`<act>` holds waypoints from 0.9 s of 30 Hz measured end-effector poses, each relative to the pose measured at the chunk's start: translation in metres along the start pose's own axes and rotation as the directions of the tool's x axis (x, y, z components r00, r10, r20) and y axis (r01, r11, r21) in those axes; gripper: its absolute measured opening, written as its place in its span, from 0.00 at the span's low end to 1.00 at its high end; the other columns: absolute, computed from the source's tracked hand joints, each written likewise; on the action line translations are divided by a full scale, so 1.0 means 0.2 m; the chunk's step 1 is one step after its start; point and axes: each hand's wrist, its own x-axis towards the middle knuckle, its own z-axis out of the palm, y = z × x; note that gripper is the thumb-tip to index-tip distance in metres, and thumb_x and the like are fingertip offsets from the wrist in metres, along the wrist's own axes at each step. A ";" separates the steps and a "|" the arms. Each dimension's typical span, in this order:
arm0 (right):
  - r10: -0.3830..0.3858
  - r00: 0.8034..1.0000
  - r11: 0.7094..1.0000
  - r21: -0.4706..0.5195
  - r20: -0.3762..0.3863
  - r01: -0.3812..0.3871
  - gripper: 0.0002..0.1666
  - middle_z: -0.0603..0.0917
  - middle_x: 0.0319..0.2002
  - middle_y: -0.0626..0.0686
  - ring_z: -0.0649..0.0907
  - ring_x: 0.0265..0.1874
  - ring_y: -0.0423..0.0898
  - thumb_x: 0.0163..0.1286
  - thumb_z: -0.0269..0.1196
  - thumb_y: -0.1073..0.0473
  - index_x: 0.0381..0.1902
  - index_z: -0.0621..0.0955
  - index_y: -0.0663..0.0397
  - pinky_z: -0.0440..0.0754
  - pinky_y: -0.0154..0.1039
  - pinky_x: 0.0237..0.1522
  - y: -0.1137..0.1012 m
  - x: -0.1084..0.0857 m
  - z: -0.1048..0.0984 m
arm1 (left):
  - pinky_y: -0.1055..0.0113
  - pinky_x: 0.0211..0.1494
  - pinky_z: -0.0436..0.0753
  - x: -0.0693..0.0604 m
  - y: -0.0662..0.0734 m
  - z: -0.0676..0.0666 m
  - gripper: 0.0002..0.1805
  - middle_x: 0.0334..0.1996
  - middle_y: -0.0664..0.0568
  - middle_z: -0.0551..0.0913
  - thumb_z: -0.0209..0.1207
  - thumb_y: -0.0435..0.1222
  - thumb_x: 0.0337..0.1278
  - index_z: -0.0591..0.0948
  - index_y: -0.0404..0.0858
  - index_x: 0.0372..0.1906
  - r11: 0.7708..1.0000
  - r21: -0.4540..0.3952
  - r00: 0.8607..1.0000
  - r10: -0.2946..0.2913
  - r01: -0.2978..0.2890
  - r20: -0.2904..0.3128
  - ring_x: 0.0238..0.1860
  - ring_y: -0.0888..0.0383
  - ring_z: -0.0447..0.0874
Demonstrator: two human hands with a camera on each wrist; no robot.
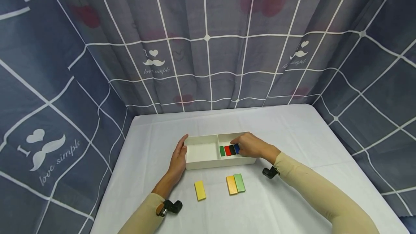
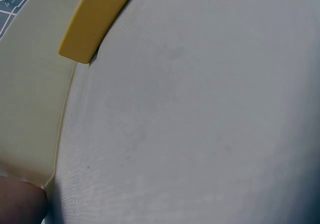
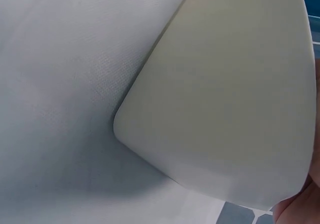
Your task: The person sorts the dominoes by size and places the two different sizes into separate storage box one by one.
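A white two-compartment box (image 1: 202, 164) lies across the table. My left hand (image 1: 177, 158) rests against its left end, fingers straight along the outer wall; in the left wrist view the thumb (image 2: 21, 201) touches the box near a lower corner. Over the right compartment, my right hand (image 1: 250, 145) reaches in, with curled fingers at a blue block (image 1: 237, 148); its fingertips are partly hidden. Beside the blue block stand a black block (image 1: 232, 150), a red block (image 1: 228, 150) and a green block (image 1: 222, 151), in a row against the divider. The left compartment holds nothing.
In front of the box, a yellow block (image 1: 200, 190) lies alone. To its right, an orange block (image 1: 232, 185) and a light green block (image 1: 239, 182) lie side by side. A white cloth covers the table (image 1: 279, 125); a grey checked curtain (image 1: 227, 57) surrounds it.
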 end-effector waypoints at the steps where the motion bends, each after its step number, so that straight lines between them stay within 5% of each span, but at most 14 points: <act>1: -0.003 1.000 1.000 -0.007 0.001 0.003 0.28 0.93 0.55 0.58 0.80 0.34 0.40 0.61 0.75 0.72 0.62 0.88 0.64 0.86 0.39 0.44 0.00 0.00 0.00 | 0.37 0.90 0.51 0.00 0.00 0.00 0.29 0.89 0.47 0.57 0.35 0.40 0.94 0.59 0.59 0.88 1.000 -0.001 1.000 0.000 0.000 0.000 0.89 0.42 0.51; 5: -0.016 1.000 0.999 -0.036 0.010 0.017 0.28 0.93 0.54 0.57 0.81 0.33 0.39 0.60 0.75 0.72 0.61 0.89 0.63 0.87 0.39 0.44 0.00 0.01 0.01 | 0.36 0.90 0.51 0.00 -0.01 0.00 0.29 0.88 0.47 0.58 0.36 0.41 0.94 0.59 0.60 0.88 1.000 -0.001 1.000 -0.004 0.004 -0.004 0.89 0.42 0.52; 14: 0.006 1.000 0.998 -0.061 0.025 -0.005 0.28 0.94 0.53 0.55 0.91 0.48 0.47 0.59 0.77 0.71 0.60 0.90 0.60 0.89 0.54 0.60 -0.02 0.02 0.02 | 0.37 0.90 0.50 0.00 0.00 0.00 0.29 0.89 0.47 0.57 0.36 0.40 0.94 0.58 0.55 0.89 1.000 -0.006 1.000 -0.001 0.001 -0.007 0.89 0.42 0.51; 27: -0.008 1.000 1.000 -0.030 0.003 0.008 0.28 0.93 0.56 0.59 0.91 0.48 0.48 0.62 0.76 0.68 0.62 0.88 0.65 0.92 0.48 0.54 -0.02 0.02 0.00 | 0.37 0.91 0.49 0.00 0.00 0.00 0.29 0.89 0.48 0.55 0.37 0.41 0.94 0.59 0.58 0.89 1.000 0.003 1.000 0.001 -0.001 0.001 0.90 0.42 0.49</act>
